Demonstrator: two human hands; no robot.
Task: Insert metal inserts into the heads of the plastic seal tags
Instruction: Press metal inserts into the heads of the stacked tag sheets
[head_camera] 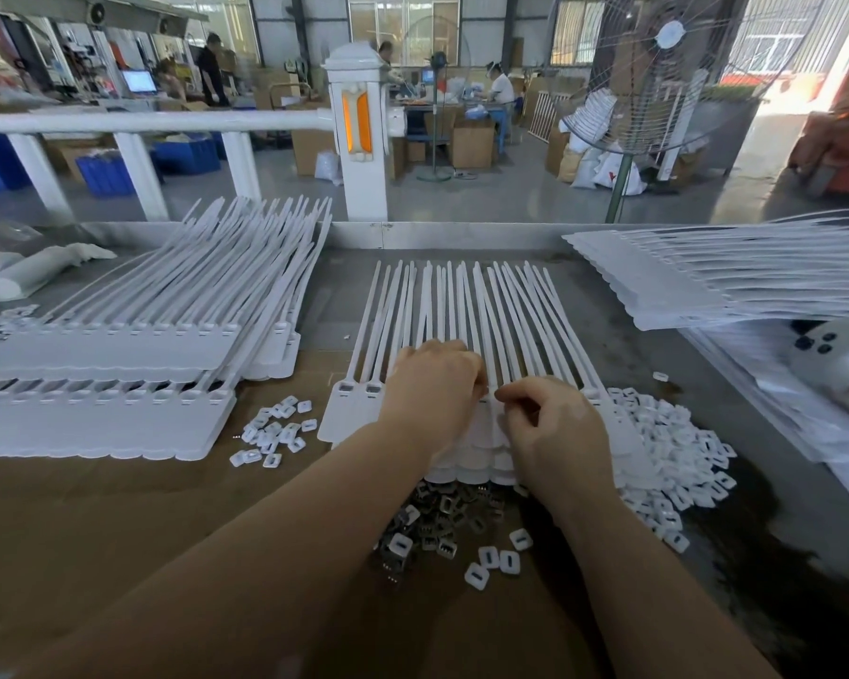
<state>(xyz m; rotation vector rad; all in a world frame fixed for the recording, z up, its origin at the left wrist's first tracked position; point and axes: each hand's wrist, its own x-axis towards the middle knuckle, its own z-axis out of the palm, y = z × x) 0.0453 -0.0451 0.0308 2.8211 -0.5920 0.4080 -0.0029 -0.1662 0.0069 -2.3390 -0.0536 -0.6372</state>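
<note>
**Both hands at the tag heads**

Far left, stacked tag sheets [104,384]. In the middle, the left hand [432,384] lies curled over the seal tags [457,316]; the right hand [550,428] pinches at their heads. Metal inserts [442,512] lie nearer; white caps [677,463] heap to the right.

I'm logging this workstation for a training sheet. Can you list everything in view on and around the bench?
Seal tag sheet being worked: one, white, bench centre, straps pointing away.
Stacked tag sheets: several, white, left side.
More tag sheets: a stack, white, far right.
Metal inserts: a pile, grey, just below the centre sheet.
Plastic caps: a large heap, white, right of the sheet.
Smaller cap cluster: many, white, left of the sheet.
Loose caps: a few, white, beside the inserts.
Fan: one, on a green pole, beyond the bench.
Railing: white, behind the bench.
Left hand: fingers curled over the tag heads.
Right hand: fingertips pinched at the heads; what they hold is hidden.
</note>
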